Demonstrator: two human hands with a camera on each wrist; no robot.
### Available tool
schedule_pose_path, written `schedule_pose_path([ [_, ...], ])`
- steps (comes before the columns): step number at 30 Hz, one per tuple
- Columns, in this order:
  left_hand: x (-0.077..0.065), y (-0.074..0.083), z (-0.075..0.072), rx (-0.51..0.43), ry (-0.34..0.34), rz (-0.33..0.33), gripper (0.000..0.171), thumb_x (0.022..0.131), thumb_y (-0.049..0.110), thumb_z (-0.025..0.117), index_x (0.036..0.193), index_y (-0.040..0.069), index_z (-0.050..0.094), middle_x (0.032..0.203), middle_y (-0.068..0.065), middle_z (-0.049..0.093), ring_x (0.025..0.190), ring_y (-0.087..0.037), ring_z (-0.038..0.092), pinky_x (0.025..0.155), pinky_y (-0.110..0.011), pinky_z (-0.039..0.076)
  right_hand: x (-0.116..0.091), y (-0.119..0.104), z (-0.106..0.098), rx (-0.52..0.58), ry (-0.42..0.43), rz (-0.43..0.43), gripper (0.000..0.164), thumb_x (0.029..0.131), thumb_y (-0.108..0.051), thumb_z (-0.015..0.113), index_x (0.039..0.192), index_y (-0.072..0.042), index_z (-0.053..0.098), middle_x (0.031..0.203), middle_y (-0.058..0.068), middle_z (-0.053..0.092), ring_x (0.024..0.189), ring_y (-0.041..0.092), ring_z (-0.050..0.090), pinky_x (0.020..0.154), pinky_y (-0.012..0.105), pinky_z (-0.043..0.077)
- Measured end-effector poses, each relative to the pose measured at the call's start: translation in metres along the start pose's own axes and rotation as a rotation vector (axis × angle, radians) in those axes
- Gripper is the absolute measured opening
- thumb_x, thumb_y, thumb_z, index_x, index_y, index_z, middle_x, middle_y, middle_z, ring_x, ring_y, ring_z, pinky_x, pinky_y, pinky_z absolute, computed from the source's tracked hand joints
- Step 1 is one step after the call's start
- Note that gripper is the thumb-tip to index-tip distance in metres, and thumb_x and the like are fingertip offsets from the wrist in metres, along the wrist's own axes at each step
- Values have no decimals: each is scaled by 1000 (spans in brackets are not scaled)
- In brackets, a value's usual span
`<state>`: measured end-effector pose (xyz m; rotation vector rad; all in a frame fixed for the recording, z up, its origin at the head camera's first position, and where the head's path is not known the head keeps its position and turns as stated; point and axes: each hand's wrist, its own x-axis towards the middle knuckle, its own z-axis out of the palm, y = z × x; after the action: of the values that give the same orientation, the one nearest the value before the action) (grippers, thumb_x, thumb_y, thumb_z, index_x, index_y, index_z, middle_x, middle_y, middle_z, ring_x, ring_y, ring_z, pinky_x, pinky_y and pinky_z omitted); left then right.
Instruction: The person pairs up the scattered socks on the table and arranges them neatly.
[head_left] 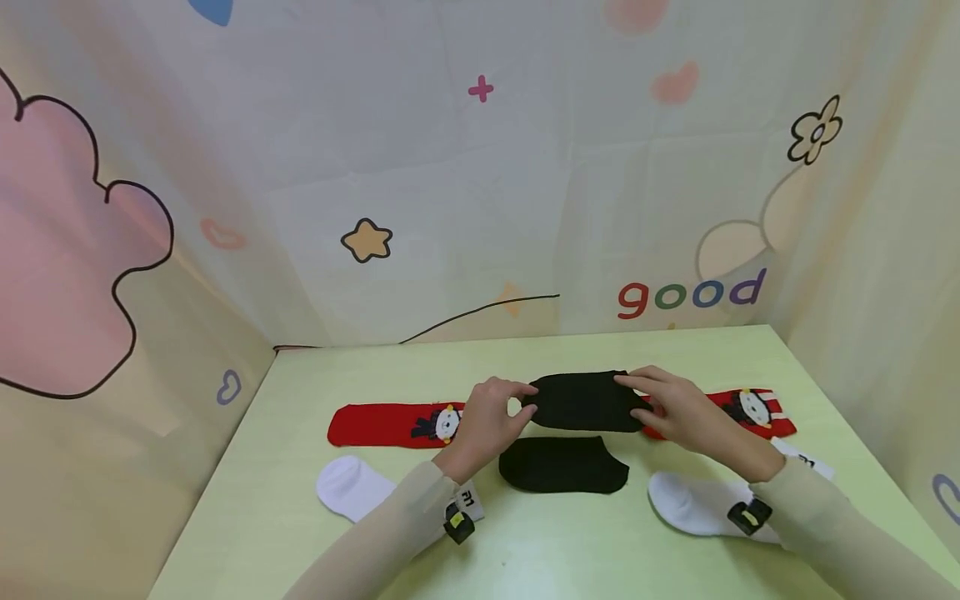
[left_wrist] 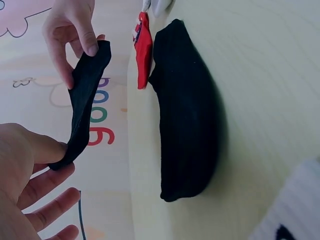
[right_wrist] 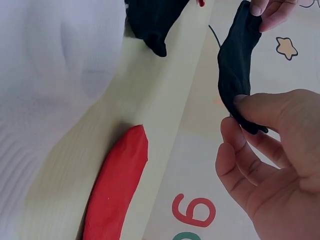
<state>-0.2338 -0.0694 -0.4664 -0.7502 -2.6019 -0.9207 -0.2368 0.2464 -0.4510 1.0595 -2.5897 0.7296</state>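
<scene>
A black ankle sock (head_left: 585, 402) is stretched sideways between both hands, raised off the table. My left hand (head_left: 491, 417) pinches its left end between thumb and fingers, its other fingers spread in the left wrist view. At the opposite end, my right hand (head_left: 678, 408) pinches the sock with thumb and fingers. A second black sock (head_left: 562, 465) lies flat on the table just nearer than the held one; it shows large in the left wrist view (left_wrist: 185, 115). Part of the right red sock is hidden behind the right hand.
Red socks with a cartoon figure lie left (head_left: 375, 425) and right (head_left: 757, 410) on the pale table (head_left: 540, 550). White socks lie nearer, left (head_left: 348, 485) and right (head_left: 690, 504), partly under the forearms. A printed curtain (head_left: 450, 167) hangs behind the table.
</scene>
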Motion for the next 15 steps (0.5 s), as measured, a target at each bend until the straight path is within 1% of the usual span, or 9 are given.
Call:
schedule_pose_path([
  [6, -10, -3, -2, 4, 1, -23, 22, 94, 17, 77, 114, 8, 78, 99, -2, 77, 95, -19, 65, 91, -40, 51, 3, -7, 3, 4, -51, 26, 56, 82, 4, 82, 135, 2, 63, 125, 17, 63, 62, -2, 44, 58, 20, 48],
  [10, -16, -3, -4, 18, 12, -26, 22, 93, 16, 78, 113, 9, 79, 97, -2, 77, 95, -23, 66, 91, -42, 51, 2, -10, 6, 3, -73, 50, 57, 83, 3, 82, 136, 2, 63, 127, 18, 63, 62, -1, 45, 59, 20, 49],
  [15, -23, -3, -6, 2, -10, -57, 24, 93, 17, 78, 115, 9, 78, 99, -3, 77, 96, -26, 66, 92, -43, 52, 1, -15, 10, 22, -96, 70, 58, 82, 4, 83, 136, 2, 63, 126, 20, 63, 65, -1, 47, 60, 19, 51],
])
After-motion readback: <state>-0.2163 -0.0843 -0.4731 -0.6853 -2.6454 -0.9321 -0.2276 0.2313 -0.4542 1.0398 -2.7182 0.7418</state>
